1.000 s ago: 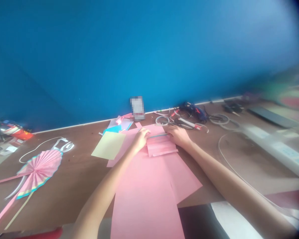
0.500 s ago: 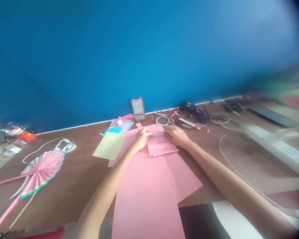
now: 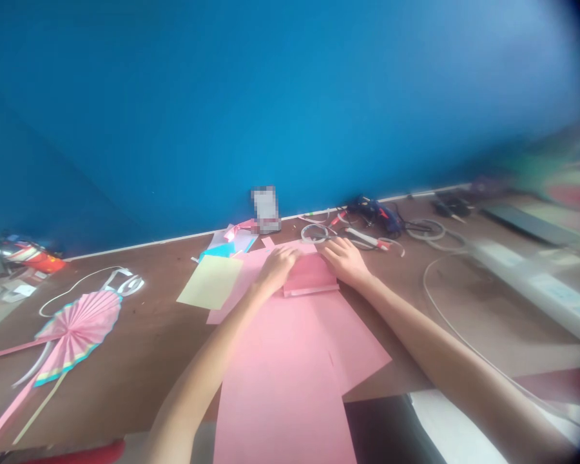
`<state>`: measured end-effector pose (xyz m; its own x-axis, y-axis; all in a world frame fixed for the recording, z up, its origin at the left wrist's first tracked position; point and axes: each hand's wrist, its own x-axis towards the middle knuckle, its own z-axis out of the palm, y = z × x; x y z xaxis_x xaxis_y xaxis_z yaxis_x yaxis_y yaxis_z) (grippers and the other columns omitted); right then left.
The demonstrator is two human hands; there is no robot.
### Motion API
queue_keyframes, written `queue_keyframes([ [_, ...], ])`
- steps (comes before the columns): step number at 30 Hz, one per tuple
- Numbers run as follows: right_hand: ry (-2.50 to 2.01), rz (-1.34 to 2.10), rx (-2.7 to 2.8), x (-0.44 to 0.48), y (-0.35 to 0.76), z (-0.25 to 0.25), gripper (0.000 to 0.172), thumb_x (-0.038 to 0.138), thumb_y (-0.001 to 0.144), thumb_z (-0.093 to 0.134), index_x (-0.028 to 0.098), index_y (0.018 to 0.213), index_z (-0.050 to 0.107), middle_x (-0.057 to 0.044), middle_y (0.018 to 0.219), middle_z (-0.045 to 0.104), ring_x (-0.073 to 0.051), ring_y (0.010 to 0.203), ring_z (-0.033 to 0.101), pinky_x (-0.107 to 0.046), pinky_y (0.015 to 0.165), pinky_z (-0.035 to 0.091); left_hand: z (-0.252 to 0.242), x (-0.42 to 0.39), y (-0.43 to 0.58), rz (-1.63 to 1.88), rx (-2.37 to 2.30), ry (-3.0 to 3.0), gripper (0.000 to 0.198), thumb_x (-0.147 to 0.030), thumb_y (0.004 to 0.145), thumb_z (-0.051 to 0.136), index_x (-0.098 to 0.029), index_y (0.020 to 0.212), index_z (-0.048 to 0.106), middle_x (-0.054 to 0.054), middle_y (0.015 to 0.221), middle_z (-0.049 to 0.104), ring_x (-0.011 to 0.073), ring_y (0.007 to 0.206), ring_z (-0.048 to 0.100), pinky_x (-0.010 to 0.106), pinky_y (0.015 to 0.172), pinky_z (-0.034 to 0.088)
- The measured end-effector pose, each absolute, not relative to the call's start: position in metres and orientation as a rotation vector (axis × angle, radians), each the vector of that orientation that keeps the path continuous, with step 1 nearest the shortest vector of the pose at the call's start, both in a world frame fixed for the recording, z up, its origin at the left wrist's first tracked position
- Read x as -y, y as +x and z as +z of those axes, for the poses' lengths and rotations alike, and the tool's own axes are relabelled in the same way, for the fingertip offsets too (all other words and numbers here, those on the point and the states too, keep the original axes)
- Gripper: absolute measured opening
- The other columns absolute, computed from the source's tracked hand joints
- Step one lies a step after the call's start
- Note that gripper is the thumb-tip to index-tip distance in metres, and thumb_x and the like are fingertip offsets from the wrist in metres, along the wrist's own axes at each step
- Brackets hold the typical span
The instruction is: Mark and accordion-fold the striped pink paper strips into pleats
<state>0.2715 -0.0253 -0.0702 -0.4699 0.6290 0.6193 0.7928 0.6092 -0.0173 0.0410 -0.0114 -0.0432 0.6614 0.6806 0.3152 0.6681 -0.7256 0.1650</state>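
Note:
A long pink paper sheet [image 3: 280,374] runs from the front edge up the middle of the brown table. Its far end has a pleated pink section [image 3: 312,274] between my two hands. My left hand [image 3: 278,265] grips the left side of that section, fingers curled. At its right side, my right hand [image 3: 344,259] holds the edge with the fingers closed together. Other pink paper [image 3: 362,348] lies underneath. A pale yellow sheet [image 3: 210,282] sits left of my left hand.
A pink pleated fan [image 3: 80,328] with paper strips lies at the left. Blue paper [image 3: 217,251] and a propped, blurred-out card [image 3: 265,209] are near the wall. Cables [image 3: 428,232], a white-and-red tool [image 3: 367,238] and a white power strip [image 3: 536,290] lie right.
The pleated section has turned over toward the far side, and its blue strip no longer shows. Both hands have shifted slightly around it. The view has moved a little.

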Motion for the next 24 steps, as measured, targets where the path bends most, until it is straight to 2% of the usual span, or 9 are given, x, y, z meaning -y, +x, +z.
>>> queue_keyframes([
  [4, -1.072, -0.371, 2.207, 0.034, 0.274, -0.073, 0.031, 0.02, 0.096, 0.038, 0.025, 0.113, 0.063, -0.009, 0.119, 0.064, -0.023, 0.105, 0.052, -0.038, 0.084, 0.035, -0.038, 0.018, 0.035, 0.842, -1.28, 2.837, 0.04, -0.02, 0.098, 0.033, -0.025, 0.13, 0.057, 0.011, 0.119, 0.061, 0.0251, 0.113, 0.05, 0.04, 0.1, 0.034],
  [9, -1.033, -0.415, 2.22, 0.033, 0.27, -0.073, 0.03, 0.017, 0.096, 0.039, 0.023, 0.11, 0.065, -0.009, 0.114, 0.065, -0.023, 0.104, 0.052, -0.037, 0.083, 0.034, -0.047, 0.021, 0.03, 0.909, -1.356, 2.783, 0.041, -0.02, 0.098, 0.032, -0.031, 0.128, 0.058, 0.01, 0.118, 0.061, 0.026, 0.113, 0.05, 0.043, 0.102, 0.027],
  [15, -0.941, -0.387, 2.413, 0.025, 0.264, -0.072, 0.031, 0.012, 0.095, 0.036, 0.017, 0.091, 0.066, -0.01, 0.094, 0.063, -0.019, 0.085, 0.05, -0.033, 0.076, 0.034, -0.059, 0.013, 0.034, 0.561, -1.127, 2.975, 0.025, -0.02, 0.096, 0.041, -0.02, 0.104, 0.064, 0.01, 0.095, 0.06, 0.0235, 0.098, 0.053, 0.036, 0.089, 0.038],
  [18, -0.915, -0.375, 2.472, 0.024, 0.261, -0.072, 0.025, 0.01, 0.092, 0.041, 0.015, 0.086, 0.065, -0.009, 0.086, 0.06, -0.019, 0.079, 0.048, -0.032, 0.073, 0.034, -0.065, 0.01, 0.036, 0.451, -1.093, 3.028, 0.018, -0.02, 0.093, 0.048, -0.019, 0.1, 0.065, 0.008, 0.093, 0.06, 0.0209, 0.096, 0.055, 0.032, 0.084, 0.041],
  [21, -0.919, -0.307, 2.486, 0.024, 0.261, -0.072, 0.023, 0.008, 0.088, 0.043, 0.015, 0.084, 0.064, -0.008, 0.083, 0.06, -0.018, 0.077, 0.047, -0.031, 0.071, 0.033, -0.069, 0.009, 0.035, 0.444, -1.116, 3.013, 0.018, -0.018, 0.093, 0.049, -0.019, 0.096, 0.066, 0.007, 0.092, 0.06, 0.0197, 0.093, 0.057, 0.03, 0.08, 0.043],
  [24, -0.949, -0.207, 2.488, 0.026, 0.261, -0.071, 0.022, 0.013, 0.092, 0.043, 0.016, 0.087, 0.065, -0.008, 0.084, 0.061, -0.018, 0.077, 0.049, -0.03, 0.073, 0.034, -0.071, 0.008, 0.033, 0.538, -1.086, 2.906, 0.02, -0.022, 0.094, 0.048, -0.019, 0.095, 0.068, 0.007, 0.091, 0.062, 0.0191, 0.091, 0.058, 0.029, 0.079, 0.045],
])
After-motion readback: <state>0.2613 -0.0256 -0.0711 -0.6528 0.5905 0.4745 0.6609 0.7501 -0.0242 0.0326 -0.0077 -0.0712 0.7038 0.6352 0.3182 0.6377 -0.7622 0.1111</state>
